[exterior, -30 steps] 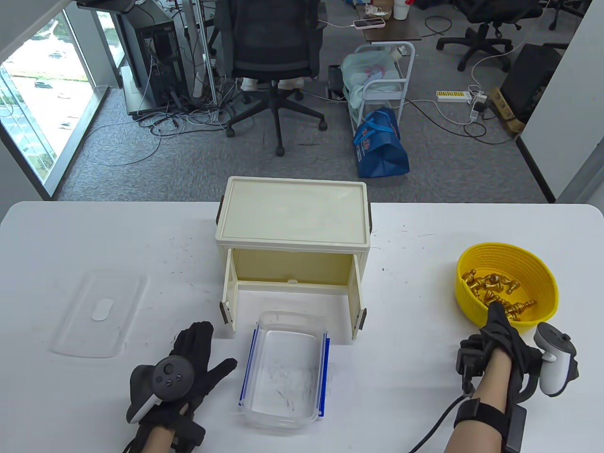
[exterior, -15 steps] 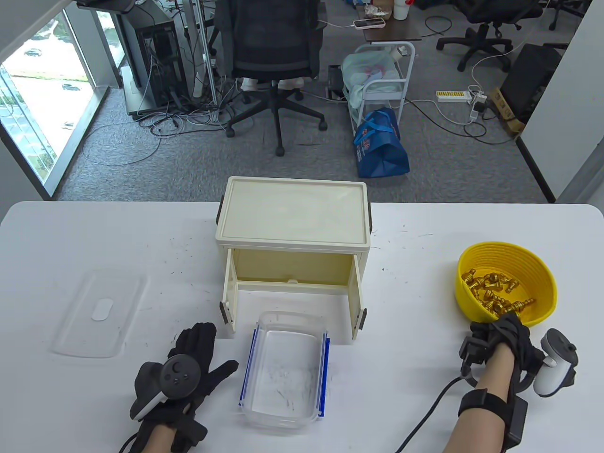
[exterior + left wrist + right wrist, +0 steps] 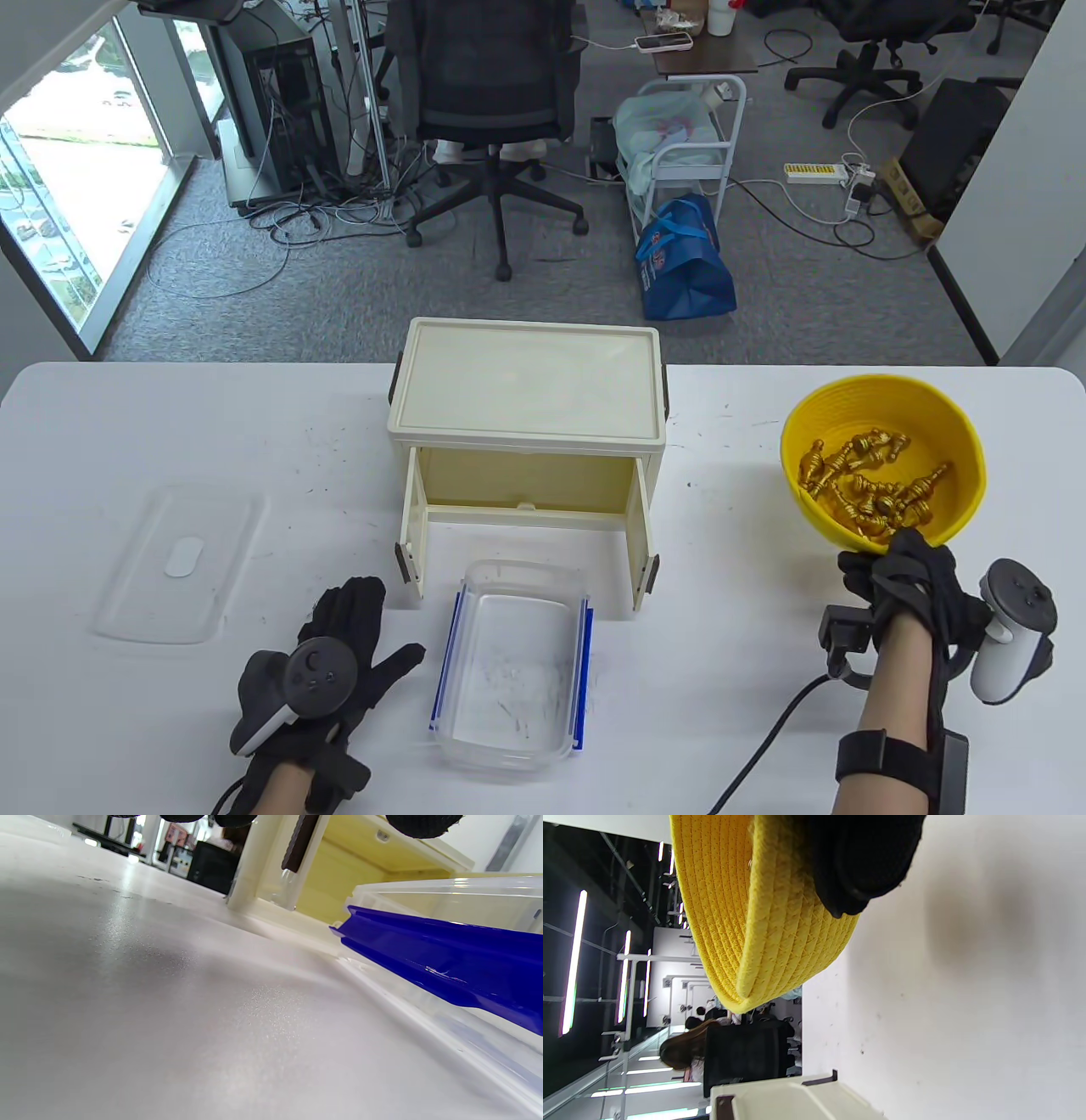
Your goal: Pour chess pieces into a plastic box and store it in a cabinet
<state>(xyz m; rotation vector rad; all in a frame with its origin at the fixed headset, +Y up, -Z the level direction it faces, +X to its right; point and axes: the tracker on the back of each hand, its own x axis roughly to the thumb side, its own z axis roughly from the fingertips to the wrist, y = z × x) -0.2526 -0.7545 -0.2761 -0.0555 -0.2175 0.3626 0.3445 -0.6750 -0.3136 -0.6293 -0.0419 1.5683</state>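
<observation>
Table view: the near rim of the yellow woven bowl is gripped by the right hand, with the fingers closed over its edge. In the right wrist view the bowl is seen clear of the white table, a soft shadow lying on the tabletop beneath it, and a black gloved finger is pressed against its outer wall. The golden chess pieces are heaped inside the bowl, toward its near side. A white tracker is strapped to the right hand, and a black cable is led back from the wrist. The left hand is laid flat on the table with its fingers spread and nothing held; a dark tracker is carried on its back. Just beside that hand, to its right, the clear plastic box with blue side clips is set open on the table, with no pieces seen inside it. In the left wrist view one blue clip is shown close up along the box's side. Directly behind the box the cream cabinet is stood with its front open. Well to the left, the transparent lid is laid flat on the table.
</observation>
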